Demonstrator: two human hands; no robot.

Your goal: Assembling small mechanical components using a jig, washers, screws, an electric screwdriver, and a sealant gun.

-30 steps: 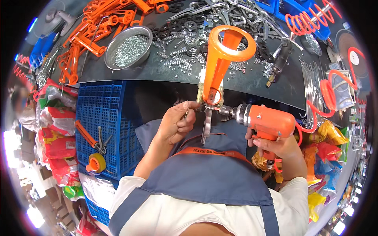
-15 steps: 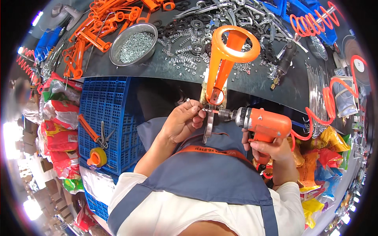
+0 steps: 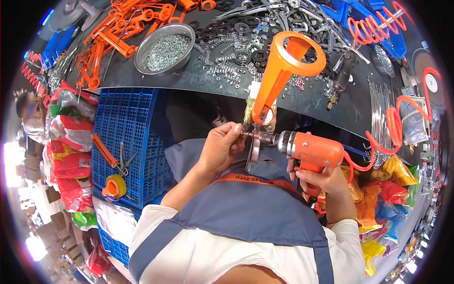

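Note:
My right hand (image 3: 321, 179) grips a red-orange pneumatic drill (image 3: 316, 147) by its handle. The drill's chuck points left, its tip at the near end of an orange frame (image 3: 279, 80) with a wide ring at its far end. A metal lever (image 3: 253, 154) hangs from that near end. My left hand (image 3: 222, 146) is closed in a pinch on the other side of the joint, its thumb and forefinger beside the tip. What it pinches is small and partly hidden, so I cannot make it out. The frame leans on the bench's front edge.
A steel bowl (image 3: 165, 49) of small metal parts stands on the dark bench (image 3: 127, 78). Around it lie orange frames (image 3: 111, 40), springs (image 3: 224, 71) and metal levers (image 3: 283, 14). Another air tool (image 3: 341, 78) lies right. Blue crates (image 3: 124, 142) stand left; a coiled red hose (image 3: 393, 128) hangs right.
The orange frame's ring end has shifted to the right. The drill and my right hand have moved slightly left, and my left hand remains at the joint.

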